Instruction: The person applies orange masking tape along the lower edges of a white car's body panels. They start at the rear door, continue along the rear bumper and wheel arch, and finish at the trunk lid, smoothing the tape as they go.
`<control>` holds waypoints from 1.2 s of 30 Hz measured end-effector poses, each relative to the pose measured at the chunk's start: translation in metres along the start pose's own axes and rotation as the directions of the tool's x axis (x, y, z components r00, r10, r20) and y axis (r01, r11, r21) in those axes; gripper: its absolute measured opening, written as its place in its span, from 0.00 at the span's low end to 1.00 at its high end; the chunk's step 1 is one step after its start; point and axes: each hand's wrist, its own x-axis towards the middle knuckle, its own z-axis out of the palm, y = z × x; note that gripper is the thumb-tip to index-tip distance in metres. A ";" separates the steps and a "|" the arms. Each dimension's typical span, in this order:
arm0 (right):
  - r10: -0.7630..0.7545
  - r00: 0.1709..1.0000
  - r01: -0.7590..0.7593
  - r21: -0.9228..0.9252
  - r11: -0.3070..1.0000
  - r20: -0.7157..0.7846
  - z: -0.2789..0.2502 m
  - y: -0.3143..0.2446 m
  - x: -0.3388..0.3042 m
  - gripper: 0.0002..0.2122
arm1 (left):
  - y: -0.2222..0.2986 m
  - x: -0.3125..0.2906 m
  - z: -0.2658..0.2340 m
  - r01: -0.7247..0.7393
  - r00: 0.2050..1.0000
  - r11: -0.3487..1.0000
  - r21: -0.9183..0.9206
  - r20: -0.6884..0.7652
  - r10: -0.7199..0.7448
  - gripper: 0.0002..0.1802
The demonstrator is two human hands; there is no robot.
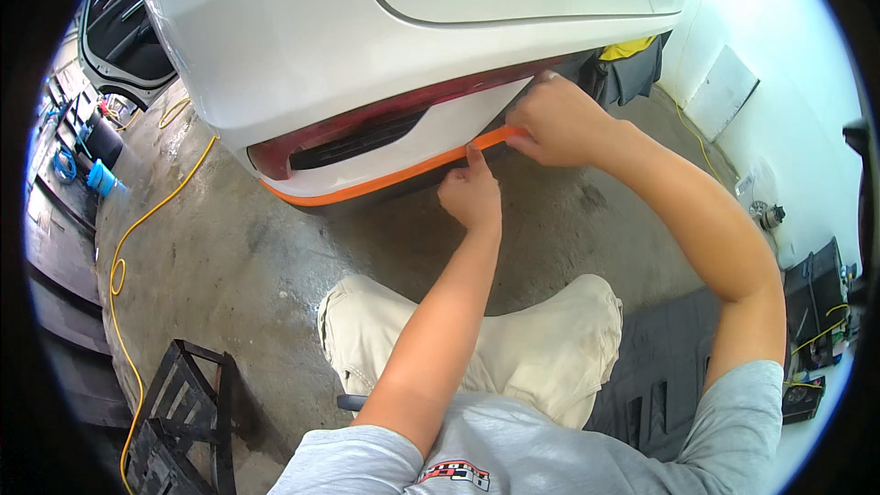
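Observation:
A strip of orange masking tape [367,186] runs along the lower edge of a white car bumper [422,148], just above its dark underside. My left hand [472,194] is closed, fingers curled under and thumb up against the tape near the middle of the bumper. To its right, my right hand [561,121] grips the tape in a closed hold, and a short taut length shows between the two hands. What lies inside the right hand is hidden. Above the tape are a dark red reflector strip [394,108] and a black slotted vent [357,142].
A yellow hose [124,240] snakes over the concrete floor [247,266] on the left. A black metal stand [183,412] is at lower left, with a blue bucket [101,178] farther off. Dark matting [655,376] lies at right, near a white wall [797,92].

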 end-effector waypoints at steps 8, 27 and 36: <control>-0.251 0.960 0.266 -0.121 0.957 0.125 -0.016 0.015 -0.007 0.11 | 0.007 0.003 0.011 0.055 0.959 0.974 -0.220 0.284 0.010 0.32; -0.002 0.954 0.149 -0.470 0.870 0.298 -0.002 0.029 0.009 0.22 | 0.007 0.003 0.011 0.103 0.948 0.965 -0.243 0.318 -0.021 0.31; 0.028 0.967 0.103 -0.488 0.867 0.254 0.000 0.022 0.008 0.12 | 0.010 0.003 0.021 0.203 0.925 0.946 -0.254 0.367 -0.100 0.37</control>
